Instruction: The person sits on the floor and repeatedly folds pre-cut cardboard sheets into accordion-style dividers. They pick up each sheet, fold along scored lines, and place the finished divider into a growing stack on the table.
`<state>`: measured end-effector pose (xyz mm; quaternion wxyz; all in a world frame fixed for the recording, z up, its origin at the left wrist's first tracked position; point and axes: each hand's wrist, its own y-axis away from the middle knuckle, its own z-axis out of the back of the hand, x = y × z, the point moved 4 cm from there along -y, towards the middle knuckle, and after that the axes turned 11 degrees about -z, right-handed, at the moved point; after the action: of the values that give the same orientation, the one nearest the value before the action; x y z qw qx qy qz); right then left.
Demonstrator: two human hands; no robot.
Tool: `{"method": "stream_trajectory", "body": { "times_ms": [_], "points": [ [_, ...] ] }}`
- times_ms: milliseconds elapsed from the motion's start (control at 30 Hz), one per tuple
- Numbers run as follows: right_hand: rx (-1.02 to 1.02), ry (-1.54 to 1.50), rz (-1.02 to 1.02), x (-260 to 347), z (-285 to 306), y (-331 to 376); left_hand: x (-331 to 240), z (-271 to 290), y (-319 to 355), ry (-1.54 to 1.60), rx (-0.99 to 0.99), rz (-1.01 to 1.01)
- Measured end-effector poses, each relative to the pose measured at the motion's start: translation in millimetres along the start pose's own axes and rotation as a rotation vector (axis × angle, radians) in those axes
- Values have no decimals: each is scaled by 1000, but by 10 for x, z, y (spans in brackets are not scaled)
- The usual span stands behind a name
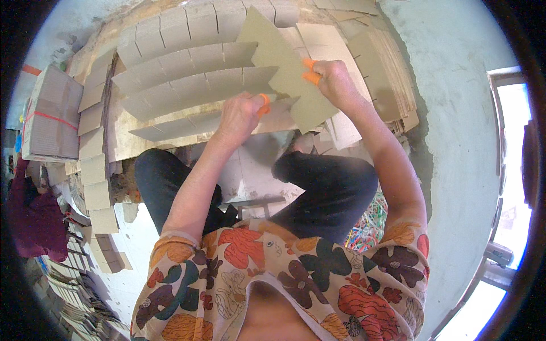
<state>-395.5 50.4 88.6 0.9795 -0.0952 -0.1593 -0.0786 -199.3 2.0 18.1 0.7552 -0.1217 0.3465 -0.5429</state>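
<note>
My right hand (336, 85), with orange covers on its fingers, is closed on the right edge of a slotted cardboard strip (278, 57). This strip slants across the right ends of several standing cardboard strips (193, 85), which run side by side and have slits in their top edges. My left hand (242, 116), also with orange finger covers, is closed at the nearest standing strip (176, 128); its fingertips are partly hidden. The strips stand on a wooden board (122, 139) in front of my knees.
Flat cardboard pieces (381, 74) are stacked on the right beside the wall. At the left stands a cardboard box (54, 116) with a red band, next to a row of overlapping cardboard pieces (94, 165). Another person's dark red sleeve (37, 216) shows at the far left.
</note>
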Motion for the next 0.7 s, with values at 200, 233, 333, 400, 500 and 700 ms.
{"method": "stream_trajectory", "body": {
  "times_ms": [200, 233, 333, 400, 500, 700],
  "points": [
    [-69, -115, -15, 86, 33, 151, 39, -46, 5, 14, 6, 7],
    [-59, -75, -14, 82, 18, 147, 32, -46, 2, 26, 9, 6],
    [1, 8, -37, 144, -1, 91, 32, -28, -10, 44, 2, 9],
    [85, 15, -94, 204, 70, 64, 81, -43, 9, 37, -19, 16],
    [36, 77, -36, 212, 115, 80, 99, -3, 13, 31, 0, 23],
    [71, 103, 29, 217, -22, 77, 93, -8, 8, -26, 6, 10]
  ]
}}
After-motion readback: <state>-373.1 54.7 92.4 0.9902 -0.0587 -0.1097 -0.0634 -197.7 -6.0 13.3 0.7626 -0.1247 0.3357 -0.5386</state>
